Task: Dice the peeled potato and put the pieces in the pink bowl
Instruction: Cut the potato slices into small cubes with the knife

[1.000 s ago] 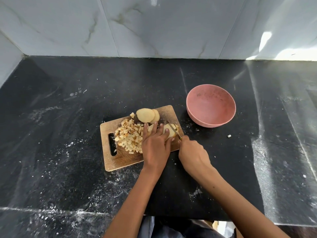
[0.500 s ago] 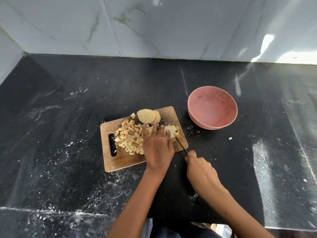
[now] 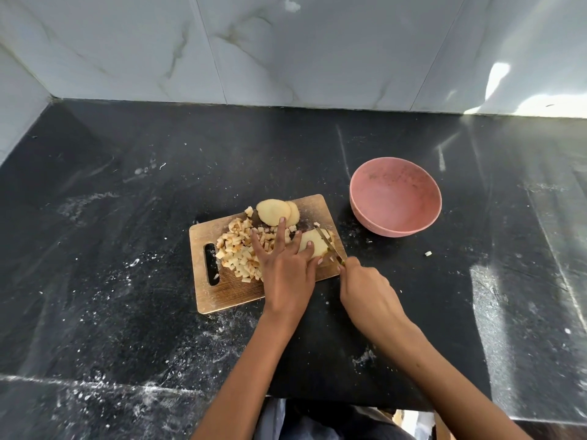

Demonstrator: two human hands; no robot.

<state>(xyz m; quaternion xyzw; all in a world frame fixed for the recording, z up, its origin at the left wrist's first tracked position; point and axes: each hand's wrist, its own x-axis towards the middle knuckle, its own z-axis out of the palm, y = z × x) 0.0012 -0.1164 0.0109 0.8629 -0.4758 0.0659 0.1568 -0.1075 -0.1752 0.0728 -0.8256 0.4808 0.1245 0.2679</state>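
On black counter (image 3: 127, 281): wooden board (image 3: 228, 293), pink bowl (image 3: 395, 201); marble-tiled wall (image 3: 286, 49) behind.

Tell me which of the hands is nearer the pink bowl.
Right. The right hand grips the knife at the board's right end, below-left of the pink bowl; the left hand presses the potato slice farther left.

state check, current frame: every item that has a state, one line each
pink bowl: upright, no potato inside
cutting board: flat on counter
diced pieces: piled on the board
potato slices: uncut, at board's far edge
potato slab: pressed down, knife on it
knife: blade on slab
left hand: fingers straight, pressing slab
right hand: grips knife
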